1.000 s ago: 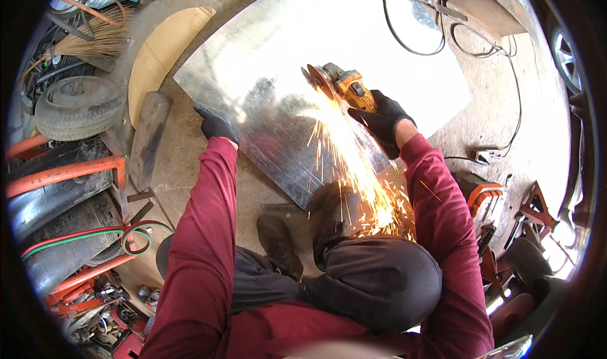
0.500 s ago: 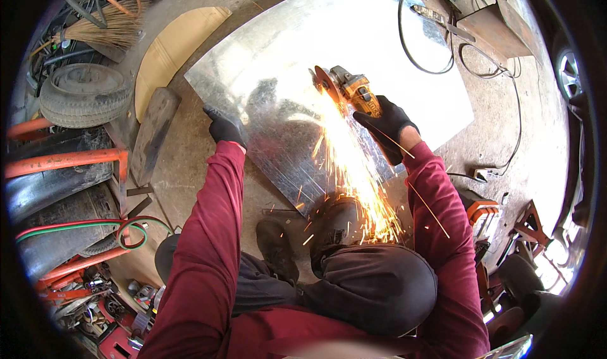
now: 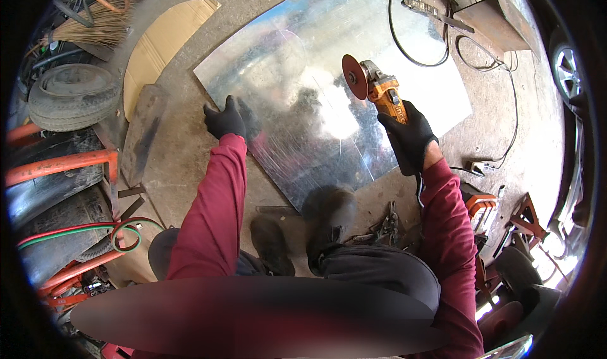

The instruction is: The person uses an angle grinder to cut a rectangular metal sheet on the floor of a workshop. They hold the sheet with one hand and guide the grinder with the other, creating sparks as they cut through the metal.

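While the right hand (image 3: pixel 410 134) grips the sparkless grinder (image 3: pixel 386 95), the sheet (image 3: pixel 316 115) looks scratched but whole, the left hand's (image 3: pixel 226 120) grip unclear!

A metal sheet (image 3: pixel 278 147) is laid on the floor (image 3: pixel 183 182), its near corner overlapped by a boot (image 3: pixel 329 208). The left hand (image 3: pixel 226 119) is placed at its left edge; a grinder (image 3: pixel 384 93) is held over its right half by the right hand (image 3: pixel 410 136). Cardboard (image 3: pixel 165 46) is set to its left, a tyre (image 3: pixel 74 100) farther left; its far right is crossed by a cable (image 3: pixel 430 66).
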Available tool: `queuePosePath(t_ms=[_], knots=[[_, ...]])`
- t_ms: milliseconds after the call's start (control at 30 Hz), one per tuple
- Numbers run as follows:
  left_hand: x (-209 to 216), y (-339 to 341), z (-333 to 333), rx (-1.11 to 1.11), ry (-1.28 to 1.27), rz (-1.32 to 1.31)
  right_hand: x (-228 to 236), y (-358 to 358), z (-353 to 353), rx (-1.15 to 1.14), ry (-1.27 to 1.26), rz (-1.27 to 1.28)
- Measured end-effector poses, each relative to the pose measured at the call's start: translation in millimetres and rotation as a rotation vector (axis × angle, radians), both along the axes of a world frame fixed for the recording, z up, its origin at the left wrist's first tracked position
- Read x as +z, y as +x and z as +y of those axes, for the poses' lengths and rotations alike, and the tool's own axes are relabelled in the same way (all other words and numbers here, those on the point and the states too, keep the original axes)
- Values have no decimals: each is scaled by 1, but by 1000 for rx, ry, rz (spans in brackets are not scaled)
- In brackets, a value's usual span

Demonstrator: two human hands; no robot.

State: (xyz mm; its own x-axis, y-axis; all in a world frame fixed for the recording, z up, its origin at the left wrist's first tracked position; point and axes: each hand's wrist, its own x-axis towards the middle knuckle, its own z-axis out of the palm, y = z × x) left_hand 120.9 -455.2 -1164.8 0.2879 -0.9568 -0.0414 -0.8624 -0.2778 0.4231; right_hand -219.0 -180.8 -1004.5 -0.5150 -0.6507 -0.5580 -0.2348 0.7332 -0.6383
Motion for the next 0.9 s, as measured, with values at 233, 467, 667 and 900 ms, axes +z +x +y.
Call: queuePosePath(t_ms=[233, 467, 667, 900], knots=[[37, -7, -19, -746, 438, -439, -24, 6, -20, 92, -10, 45], [41, 7, -42, -923, 638, -456, -33, 13, -54, 174, 95, 21], [32, 11, -40, -889, 653, -452, -36, 14, -66, 164, 151, -53], [41, 5, -41, -877, 702, -476, -36, 13, -75, 197, 198, -34]])
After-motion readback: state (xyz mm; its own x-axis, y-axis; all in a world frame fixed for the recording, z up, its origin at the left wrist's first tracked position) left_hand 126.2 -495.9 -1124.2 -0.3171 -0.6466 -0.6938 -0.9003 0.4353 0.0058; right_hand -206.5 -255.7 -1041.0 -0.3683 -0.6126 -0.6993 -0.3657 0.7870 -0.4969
